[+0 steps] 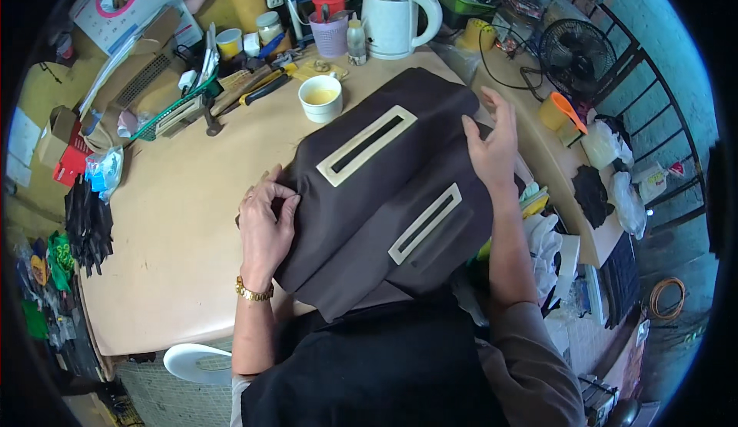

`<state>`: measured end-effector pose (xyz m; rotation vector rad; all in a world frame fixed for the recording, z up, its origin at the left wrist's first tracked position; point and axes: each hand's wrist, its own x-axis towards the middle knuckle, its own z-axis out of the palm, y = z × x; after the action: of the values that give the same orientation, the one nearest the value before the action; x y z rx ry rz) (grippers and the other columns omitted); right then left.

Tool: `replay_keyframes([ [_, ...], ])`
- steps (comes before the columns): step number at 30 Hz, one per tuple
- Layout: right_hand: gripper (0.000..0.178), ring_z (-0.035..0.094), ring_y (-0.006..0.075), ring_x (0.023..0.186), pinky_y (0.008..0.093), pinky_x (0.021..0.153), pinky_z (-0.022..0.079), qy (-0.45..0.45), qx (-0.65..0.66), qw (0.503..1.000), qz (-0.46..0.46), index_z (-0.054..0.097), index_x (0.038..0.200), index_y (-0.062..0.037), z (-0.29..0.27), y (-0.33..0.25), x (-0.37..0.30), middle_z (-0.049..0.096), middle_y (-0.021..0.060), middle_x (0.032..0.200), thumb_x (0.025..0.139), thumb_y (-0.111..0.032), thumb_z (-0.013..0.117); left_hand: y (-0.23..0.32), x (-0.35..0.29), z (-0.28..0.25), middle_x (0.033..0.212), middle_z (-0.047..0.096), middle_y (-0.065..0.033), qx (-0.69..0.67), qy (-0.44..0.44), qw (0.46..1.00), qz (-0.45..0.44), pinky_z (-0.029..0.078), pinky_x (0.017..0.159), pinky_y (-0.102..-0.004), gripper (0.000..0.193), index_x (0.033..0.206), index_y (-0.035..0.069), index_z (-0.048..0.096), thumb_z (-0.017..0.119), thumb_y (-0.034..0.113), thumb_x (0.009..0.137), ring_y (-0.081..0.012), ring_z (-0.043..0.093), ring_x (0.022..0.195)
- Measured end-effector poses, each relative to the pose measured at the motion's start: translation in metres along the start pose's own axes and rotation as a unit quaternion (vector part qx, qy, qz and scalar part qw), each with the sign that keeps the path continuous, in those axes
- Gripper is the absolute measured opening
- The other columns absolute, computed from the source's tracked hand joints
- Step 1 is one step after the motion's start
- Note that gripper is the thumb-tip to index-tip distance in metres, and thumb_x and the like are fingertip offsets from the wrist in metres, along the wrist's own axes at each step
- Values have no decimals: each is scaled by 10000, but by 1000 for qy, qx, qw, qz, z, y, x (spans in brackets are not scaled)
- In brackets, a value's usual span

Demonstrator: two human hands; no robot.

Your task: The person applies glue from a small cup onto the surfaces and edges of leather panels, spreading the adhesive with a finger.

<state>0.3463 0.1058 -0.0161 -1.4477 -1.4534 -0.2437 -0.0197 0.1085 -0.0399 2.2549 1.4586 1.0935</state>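
Observation:
A large dark brown sheet of leather or cloth [357,204] lies partly over the table and hangs toward my lap. Set into it are two long slots, each edged by a cream rectangular frame, an upper one [405,113] and a lower one [453,192]. At the sheet's left edge, my left hand [269,215] is closed, thumb and curled fingers on the material. A gold bracelet circles that wrist. My right hand [496,139] is by the upper right edge, fingers stretched and thumb apart. Whether its fingertips touch the sheet is hard to tell.
Behind the sheet stand a white cup of yellowish stuff [320,99], a white kettle [390,19] and a purple holder [330,36]. A hammer [212,123] and other tools lie at the back left of the table [169,235]. A black fan [576,58] stands at right.

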Motion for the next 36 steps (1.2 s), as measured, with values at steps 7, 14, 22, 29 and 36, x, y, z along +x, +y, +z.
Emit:
replay_keyframes([
  [7, 406, 630, 170, 1002, 324, 925, 480, -124, 222, 967, 29, 547, 1290, -29, 18, -16, 43, 658, 76, 1041, 902, -30, 666, 12, 38, -33, 949, 633, -120, -185, -155, 956, -168, 488, 796, -324, 465, 1302, -18, 506, 667, 258, 963, -193, 602, 882],
  [14, 272, 653, 134, 913, 291, 835, 537, -478, 438, 761, -29, 553, 1267, 8, 100, -97, 96, 685, 79, 967, 1008, -76, 536, 0, 69, -47, 889, 654, -58, -96, -184, 976, -68, 488, 649, -299, 194, 865, -15, 704, 766, 169, 876, -170, 606, 721],
  [22, 352, 620, 106, 857, 262, 795, 492, -643, 309, 690, -122, 561, 1309, -36, 152, -126, 104, 672, 49, 948, 1066, -278, 485, 32, 58, -48, 746, 629, -183, -22, -82, 996, 9, 478, 628, -368, 115, 930, -12, 656, 664, 103, 933, -302, 599, 646],
  [29, 586, 518, 47, 799, 234, 702, 448, -691, 198, 691, -72, 571, 1286, -38, 101, -55, 168, 578, -45, 852, 743, -36, 791, 22, 47, -55, 678, 602, -71, -171, -126, 971, -114, 480, 626, -316, 208, 901, -5, 650, 753, 176, 897, -172, 568, 622],
  [36, 653, 567, 53, 827, 217, 734, 467, -538, 216, 813, 60, 573, 1289, -39, -12, 29, 156, 601, -19, 846, 674, 49, 774, 66, 14, -83, 1236, 628, -190, -262, -249, 930, 67, 482, 907, -360, 272, 864, -14, 586, 808, 129, 804, -292, 617, 1093],
])
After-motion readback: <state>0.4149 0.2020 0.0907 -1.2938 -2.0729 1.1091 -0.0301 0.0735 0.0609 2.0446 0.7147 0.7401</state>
